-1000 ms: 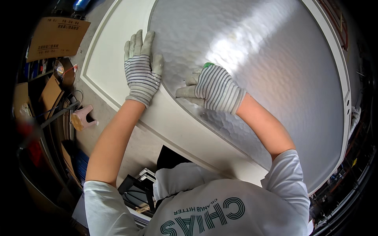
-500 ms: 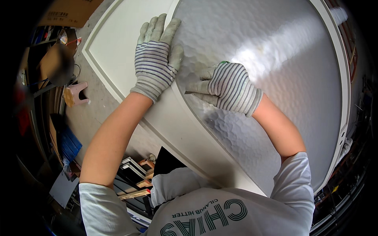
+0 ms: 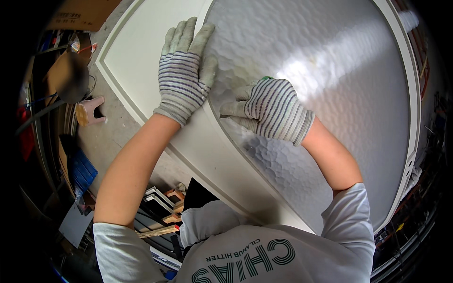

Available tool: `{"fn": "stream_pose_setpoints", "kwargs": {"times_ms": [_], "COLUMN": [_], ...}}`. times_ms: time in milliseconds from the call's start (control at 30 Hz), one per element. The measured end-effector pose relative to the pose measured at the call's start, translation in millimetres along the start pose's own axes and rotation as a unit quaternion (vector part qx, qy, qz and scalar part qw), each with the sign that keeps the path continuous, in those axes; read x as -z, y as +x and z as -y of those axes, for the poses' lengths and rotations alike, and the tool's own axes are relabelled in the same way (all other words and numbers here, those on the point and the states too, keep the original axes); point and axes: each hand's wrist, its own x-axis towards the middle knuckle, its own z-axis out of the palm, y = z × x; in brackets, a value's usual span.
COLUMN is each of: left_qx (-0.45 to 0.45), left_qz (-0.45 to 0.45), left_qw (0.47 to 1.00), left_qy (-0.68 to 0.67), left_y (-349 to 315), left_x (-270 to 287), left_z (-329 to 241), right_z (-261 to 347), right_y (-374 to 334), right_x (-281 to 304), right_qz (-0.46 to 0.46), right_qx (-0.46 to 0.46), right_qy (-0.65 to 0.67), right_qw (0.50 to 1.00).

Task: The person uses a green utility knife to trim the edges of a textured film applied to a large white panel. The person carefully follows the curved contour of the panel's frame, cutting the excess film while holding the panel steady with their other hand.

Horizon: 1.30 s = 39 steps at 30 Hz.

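Pane [image 3: 349, 122]: grey, rippled, fills the right half, under both hands; glare across the far part could mask a scratch.
Frame [image 3: 222, 160]: white, borders the pane, wide on the left and near sides; support not visible. Could shift or tip if pressed unevenly.
Floor [image 3: 113, 141]: grey, beyond the left edge.
Box [image 3: 87, 14]: brown cardboard, top left, cut off by the view.
Left grip [image 3: 183, 78]: gloved, laid flat on the frame, fingers straight, thumb apart and over the pane edge; holds nothing. Close to the right fingers, so a slip leftward might nick it.
Right grip [image 3: 273, 111]: gloved, over the pane near its left edge, fingers closed round a tool [image 3: 267, 78]; hides most of it.
Stool [image 3: 88, 111]: small, pink, on the floor, well apart.
Blue piece [image 3: 84, 170]: lower left, kind unclear.
Wood strip [image 3: 160, 231]: by the left elbow, among stacked pieces; elbow could catch it if swung back.
Tool: green bit at one end, thin dark tip at the fingertips; too much force or a bad angle could gouge the pane.
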Motion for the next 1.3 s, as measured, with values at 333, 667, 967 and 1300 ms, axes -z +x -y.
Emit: {"fn": "stream_pose_setpoints", "kwargs": {"times_ms": [333,667,967,1300], "left_qx": [-0.006,0.000,-0.007,0.008], "left_qz": [0.007,0.017,0.016,0.036], "left_qw": [1.000,1.000,0.999,0.998], "left_qy": [-0.014,-0.023,-0.038,-0.050], "left_y": [3,0,2,2], "left_x": [1,2,-1,1], "left_z": [-3,-2,-1,-5], "right_z": [-7,56,113,98], "right_y": [-10,-27,-27,-24], "right_x": [-17,-38,-68,-58], "right_qz": [-0.056,-0.176,-0.264,-0.211], "right_qx": [0.052,-0.107,-0.292,-0.261], "right_qy": [0.045,0.028,0.148,0.127], "right_qw": [0.996,0.978,0.907,0.933]}}
